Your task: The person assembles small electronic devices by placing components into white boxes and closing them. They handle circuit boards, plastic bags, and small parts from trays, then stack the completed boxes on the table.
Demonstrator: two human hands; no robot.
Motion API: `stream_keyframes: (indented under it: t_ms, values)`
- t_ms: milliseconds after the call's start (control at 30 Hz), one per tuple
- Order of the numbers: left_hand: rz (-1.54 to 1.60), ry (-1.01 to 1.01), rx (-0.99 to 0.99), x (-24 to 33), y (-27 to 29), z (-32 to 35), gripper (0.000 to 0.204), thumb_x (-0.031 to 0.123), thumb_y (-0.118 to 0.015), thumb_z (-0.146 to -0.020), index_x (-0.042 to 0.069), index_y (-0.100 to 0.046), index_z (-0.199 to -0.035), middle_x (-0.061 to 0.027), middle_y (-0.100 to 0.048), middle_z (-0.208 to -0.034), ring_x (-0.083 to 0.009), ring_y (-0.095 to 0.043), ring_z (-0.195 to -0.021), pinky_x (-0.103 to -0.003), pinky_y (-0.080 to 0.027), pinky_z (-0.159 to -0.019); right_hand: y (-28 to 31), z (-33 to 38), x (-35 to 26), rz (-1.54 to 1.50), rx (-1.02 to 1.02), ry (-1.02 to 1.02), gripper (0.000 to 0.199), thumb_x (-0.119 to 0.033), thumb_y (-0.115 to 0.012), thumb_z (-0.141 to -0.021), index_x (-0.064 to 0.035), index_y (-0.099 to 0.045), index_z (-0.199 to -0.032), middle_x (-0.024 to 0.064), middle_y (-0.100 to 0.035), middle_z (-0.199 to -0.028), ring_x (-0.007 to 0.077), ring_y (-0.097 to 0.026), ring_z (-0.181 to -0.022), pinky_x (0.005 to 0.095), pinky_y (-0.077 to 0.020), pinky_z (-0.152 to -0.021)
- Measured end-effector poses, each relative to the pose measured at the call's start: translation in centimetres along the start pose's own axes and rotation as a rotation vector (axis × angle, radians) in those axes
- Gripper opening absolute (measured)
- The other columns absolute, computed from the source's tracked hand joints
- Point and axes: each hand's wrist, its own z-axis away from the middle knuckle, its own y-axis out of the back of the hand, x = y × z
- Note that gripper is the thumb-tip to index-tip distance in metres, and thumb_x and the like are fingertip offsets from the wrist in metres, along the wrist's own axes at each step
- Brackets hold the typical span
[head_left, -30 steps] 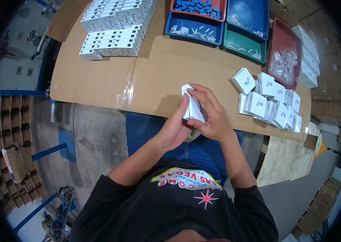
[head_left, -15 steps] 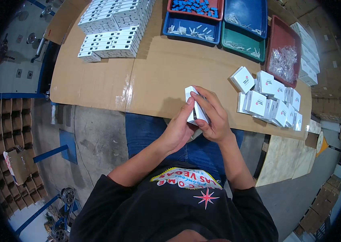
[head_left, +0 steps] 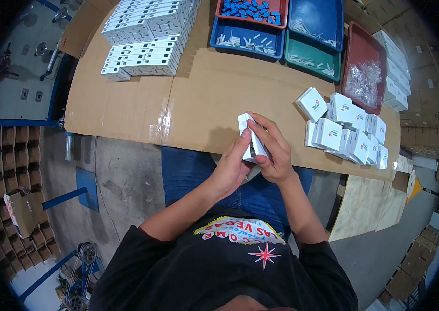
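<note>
Far left on the cardboard-covered desk (head_left: 126, 109): rows of stacked white boxes (head_left: 147, 36). Near the middle, at the near edge of the desk, above the lap: a small white box (head_left: 248, 136) held upright between both hands. Left hand (head_left: 232, 166) closed around its left side, forefinger lying up the front face. Right hand (head_left: 274, 153) closed on its right side, fingers curled over the top edge. Far, past the hands: a red tray (head_left: 253, 8) of blue parts, a blue tray (head_left: 248, 41), a green tray (head_left: 310, 54). Right: a dark red tray (head_left: 367, 78) with clear bags, and a loose heap of small white boxes (head_left: 344, 132) just beside it.
</note>
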Motion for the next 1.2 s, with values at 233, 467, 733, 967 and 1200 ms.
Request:
stream_keyframes:
  t_ms: [233, 467, 733, 967, 1200]
  values:
    - [-0.762, -0.531, 0.040, -0.4, 1.5, -0.7, 0.066, 0.024, -0.044, -0.107, 0.000, -0.017, -0.162, -0.0222, -0.034, -0.154, -0.0356, -0.036, -0.141, -0.043, -0.024, -0.121, 0.1, -0.4, -0.4, -0.076, 0.063, -0.145, 0.074, -0.052, -0.062, -0.098, -0.0006, -0.048, -0.150, 0.0235, -0.044, -0.154, 0.0380, -0.045, -0.143, 0.0473, -0.0401, -0.113]
    - [-1.179, -0.773, -0.025, 0.1, 2.8, -0.8, 0.078, 0.027, -0.051, -0.100, -0.004, -0.013, -0.162, -0.0293, -0.028, -0.156, -0.0438, -0.032, -0.143, -0.048, -0.025, -0.120, -0.7, -1.4, -3.3, -0.377, 0.021, -0.478, 0.055, -0.029, -0.062, -0.102, -0.0066, -0.050, -0.150, 0.0203, -0.044, -0.156, 0.0346, -0.045, -0.143, 0.0451, -0.0392, -0.115]
    - [-1.168, -0.910, -0.007, -1.2, 3.8, -1.3, 0.082, 0.041, -0.046, -0.103, -0.009, -0.014, -0.160, -0.0328, -0.027, -0.155, -0.0464, -0.030, -0.143, -0.050, -0.025, -0.120, -3.0, -1.0, -3.0, -0.129, 0.168, -0.243, 0.043, -0.023, -0.056, -0.103, 0.0029, -0.058, -0.138, 0.0258, -0.056, -0.143, 0.0390, -0.052, -0.136, 0.0426, -0.0410, -0.112]
    - [-1.155, -0.954, 0.046, -1.4, 3.2, -0.7, 0.080, 0.043, -0.043, -0.104, -0.009, -0.017, -0.159, -0.0341, -0.027, -0.154, -0.0468, -0.030, -0.143, -0.050, -0.026, -0.119, -3.5, -1.0, -3.6, -0.116, 0.193, -0.222, 0.047, -0.031, -0.048, -0.107, 0.0036, -0.059, -0.136, 0.0275, -0.056, -0.142, 0.0413, -0.053, -0.135, 0.0432, -0.0415, -0.110]
    - [-0.651, -0.598, 0.109, -0.5, 2.1, -1.2, 0.073, 0.051, -0.035, -0.108, 0.000, -0.025, -0.159, -0.0210, -0.042, -0.148, -0.0296, -0.053, -0.128, -0.040, -0.043, -0.108, -1.3, -1.4, -2.7, 0.075, -0.032, -0.284, 0.069, -0.044, -0.062, -0.099, -0.0055, -0.043, -0.154, 0.0253, -0.045, -0.154, 0.0425, -0.042, -0.144, 0.0466, -0.0362, -0.116]
